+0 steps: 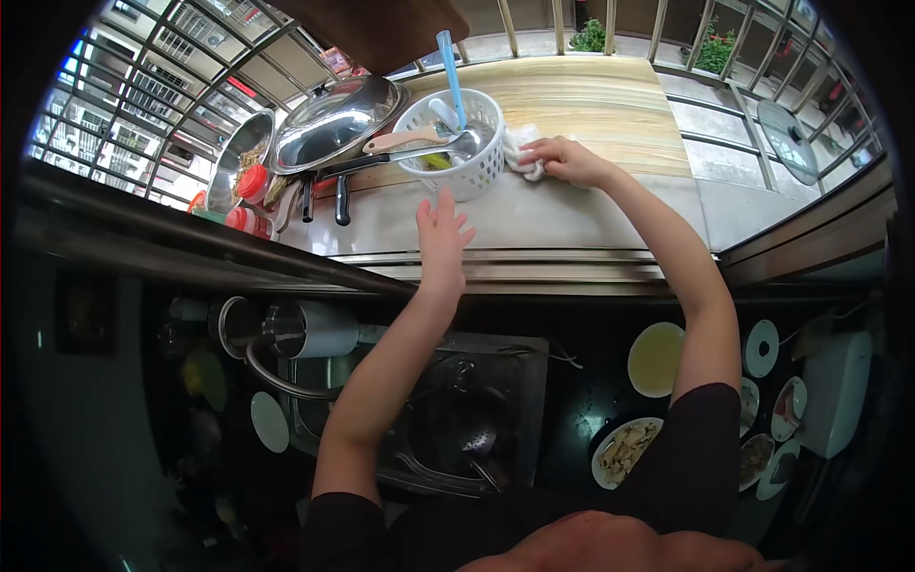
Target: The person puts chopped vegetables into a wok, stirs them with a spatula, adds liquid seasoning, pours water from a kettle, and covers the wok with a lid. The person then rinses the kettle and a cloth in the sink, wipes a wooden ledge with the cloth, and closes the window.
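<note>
On the window ledge stands a white perforated plastic basket filled with kitchen utensils. A blue-handled tool, a metal ladle and a pinkish handle stick out of it. My right hand grips a white cloth just right of the basket, against the ledge. Just in front of the basket is my left hand, its fingers spread and holding nothing. Whether its fingertips touch the basket I cannot tell.
Left of the basket lie a lidded metal pan, knives with black handles and red-lidded jars. Metal bars enclose the ledge. Below are a sink, a faucet and a plate of food.
</note>
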